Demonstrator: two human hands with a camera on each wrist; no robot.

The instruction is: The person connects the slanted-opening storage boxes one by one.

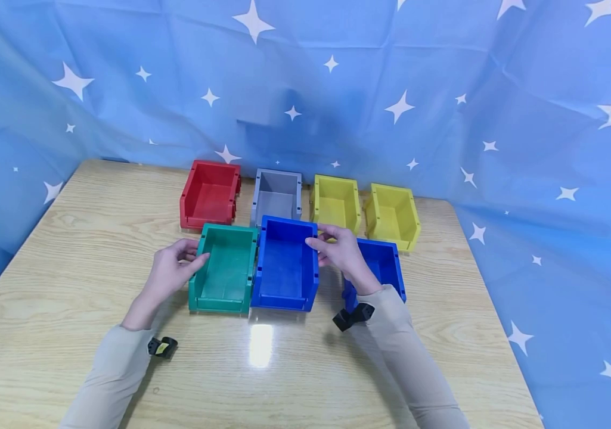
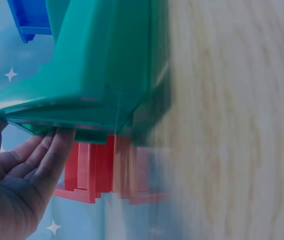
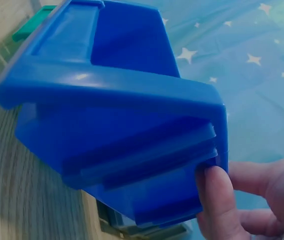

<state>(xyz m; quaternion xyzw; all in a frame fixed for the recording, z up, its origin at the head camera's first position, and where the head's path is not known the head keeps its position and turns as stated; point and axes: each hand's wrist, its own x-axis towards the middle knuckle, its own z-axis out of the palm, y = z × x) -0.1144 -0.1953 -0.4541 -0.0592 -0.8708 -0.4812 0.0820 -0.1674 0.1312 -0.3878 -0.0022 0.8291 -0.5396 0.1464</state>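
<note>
Comparing cams: only the head view gets the two yellow bins (image 1: 392,215) behind, while just my right wrist view shows the ridges (image 3: 147,157) along the outer wall of the blue bin (image 1: 287,262). That one's side by side with the green bin (image 1: 225,268) over the counter (image 1: 203,375), both between my left fingers (image 2: 54,152), pinched nearly closed on the green left wall, and my right fingers (image 3: 219,190), pinching the blue right wall near its back corner.
</note>
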